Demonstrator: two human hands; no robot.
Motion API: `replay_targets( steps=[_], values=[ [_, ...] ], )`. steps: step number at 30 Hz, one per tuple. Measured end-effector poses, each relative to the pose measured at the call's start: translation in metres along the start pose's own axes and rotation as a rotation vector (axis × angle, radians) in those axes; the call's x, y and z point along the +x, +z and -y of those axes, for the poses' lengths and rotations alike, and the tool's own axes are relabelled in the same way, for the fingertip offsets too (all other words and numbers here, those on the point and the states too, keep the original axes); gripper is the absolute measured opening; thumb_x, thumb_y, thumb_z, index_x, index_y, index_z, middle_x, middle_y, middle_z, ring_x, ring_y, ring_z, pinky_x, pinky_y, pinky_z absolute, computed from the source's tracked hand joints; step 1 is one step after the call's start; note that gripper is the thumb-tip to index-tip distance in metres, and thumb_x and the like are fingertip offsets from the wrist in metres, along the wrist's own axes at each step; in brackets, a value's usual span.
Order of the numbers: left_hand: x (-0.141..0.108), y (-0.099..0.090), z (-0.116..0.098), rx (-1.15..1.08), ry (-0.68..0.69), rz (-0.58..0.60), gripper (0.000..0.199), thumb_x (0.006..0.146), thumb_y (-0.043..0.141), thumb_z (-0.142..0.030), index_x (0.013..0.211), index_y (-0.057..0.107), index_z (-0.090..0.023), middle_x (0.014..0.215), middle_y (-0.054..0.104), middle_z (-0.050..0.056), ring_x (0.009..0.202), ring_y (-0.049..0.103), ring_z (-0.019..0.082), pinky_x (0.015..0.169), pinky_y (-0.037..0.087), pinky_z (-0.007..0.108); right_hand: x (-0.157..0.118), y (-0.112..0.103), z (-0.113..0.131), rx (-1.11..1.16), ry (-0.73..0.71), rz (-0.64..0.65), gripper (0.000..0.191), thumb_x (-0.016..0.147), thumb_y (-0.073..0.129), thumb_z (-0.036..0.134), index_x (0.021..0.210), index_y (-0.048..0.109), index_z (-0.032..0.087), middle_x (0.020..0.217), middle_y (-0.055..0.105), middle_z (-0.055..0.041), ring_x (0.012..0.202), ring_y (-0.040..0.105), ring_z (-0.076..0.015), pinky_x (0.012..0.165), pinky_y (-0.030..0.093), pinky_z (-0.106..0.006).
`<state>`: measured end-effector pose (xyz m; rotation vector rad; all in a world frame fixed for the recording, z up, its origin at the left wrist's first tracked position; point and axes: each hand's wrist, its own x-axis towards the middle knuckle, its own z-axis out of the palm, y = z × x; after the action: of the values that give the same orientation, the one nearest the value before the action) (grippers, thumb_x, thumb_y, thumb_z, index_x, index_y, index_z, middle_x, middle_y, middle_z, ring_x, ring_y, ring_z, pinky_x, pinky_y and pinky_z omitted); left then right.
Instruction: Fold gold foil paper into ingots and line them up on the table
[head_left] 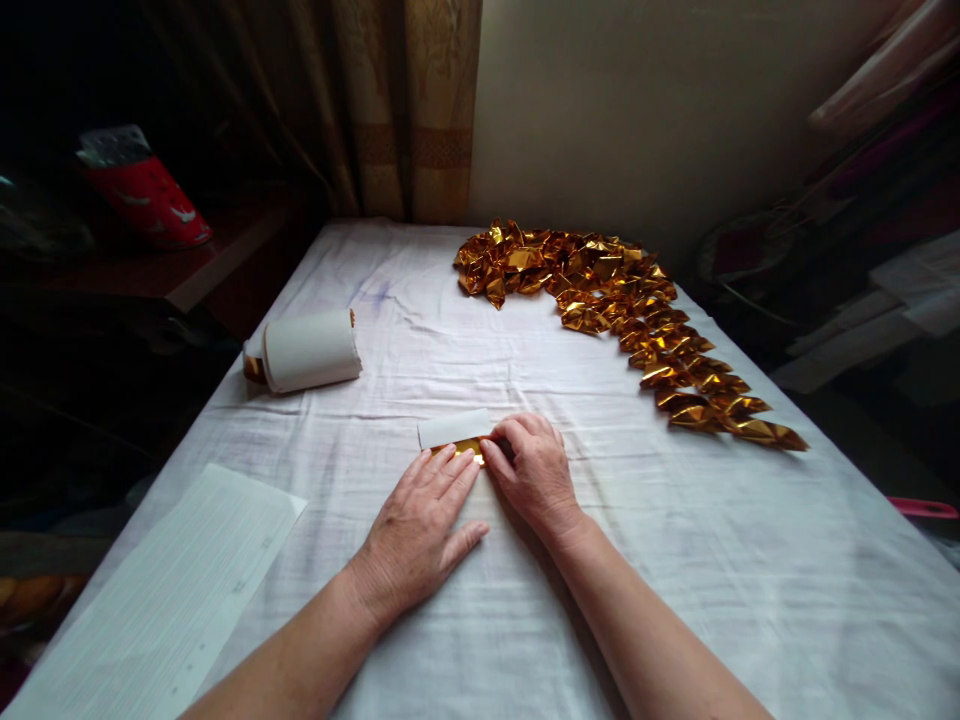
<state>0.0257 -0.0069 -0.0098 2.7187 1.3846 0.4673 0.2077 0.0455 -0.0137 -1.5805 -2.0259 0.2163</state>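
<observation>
Both hands rest on a bench covered with a white cloth (675,560), close together near its middle. The left hand (420,525) lies flat and open, with its fingertips pressing on a small gold foil sheet (459,448) whose white back side is folded up and visible. The right hand (534,470) is curled, and its fingers pinch the right end of the same sheet. To the left, well apart from the hands, a roll of paper (307,350) lies on its side. Along the far right side a long curved pile of folded gold pieces (622,310) lies on the cloth. A white lined sheet (172,600) lies at the near left corner.
</observation>
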Motion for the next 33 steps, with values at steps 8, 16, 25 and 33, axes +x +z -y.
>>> replay_targets(
  steps=[8,16,25,33],
  values=[
    [-0.001,0.002,0.000,-0.003,-0.004,-0.006,0.058,0.096,0.048,-0.047,0.144,0.044,-0.015,0.148,0.049,0.010,0.140,0.040,0.026,0.118,0.030,0.045,-0.001,0.003,-0.004,0.003,-0.023,-0.018,0.006,0.091,0.059,0.028,0.095,0.061,0.024,0.098,0.065,-0.0046,0.096,0.054,-0.0231,0.084,0.036,-0.035],
    [-0.001,0.003,0.000,-0.024,-0.014,-0.001,0.058,0.094,0.050,-0.045,0.145,0.042,-0.017,0.148,0.049,0.011,0.140,0.041,0.026,0.119,0.030,0.045,0.000,-0.002,0.001,-0.006,-0.027,0.014,0.007,0.088,0.062,0.029,0.083,0.062,0.024,0.098,0.064,-0.0045,0.097,0.053,-0.0229,0.085,0.035,-0.036],
    [-0.001,0.004,-0.001,-0.031,-0.027,-0.007,0.057,0.093,0.053,-0.044,0.143,0.045,-0.016,0.148,0.049,0.012,0.139,0.041,0.026,0.118,0.031,0.047,0.000,-0.006,0.003,-0.005,-0.024,0.053,0.009,0.083,0.064,0.031,0.086,0.060,0.023,0.102,0.064,-0.0056,0.100,0.054,-0.0240,0.087,0.036,-0.037],
    [-0.001,0.004,0.000,-0.038,-0.038,-0.007,0.055,0.094,0.051,-0.045,0.142,0.046,-0.019,0.148,0.049,0.010,0.139,0.041,0.026,0.118,0.030,0.046,-0.003,-0.007,-0.003,0.077,-0.053,0.085,0.007,0.085,0.063,0.028,0.090,0.063,0.023,0.109,0.063,-0.0064,0.106,0.055,-0.0240,0.091,0.037,-0.039]
  ],
)
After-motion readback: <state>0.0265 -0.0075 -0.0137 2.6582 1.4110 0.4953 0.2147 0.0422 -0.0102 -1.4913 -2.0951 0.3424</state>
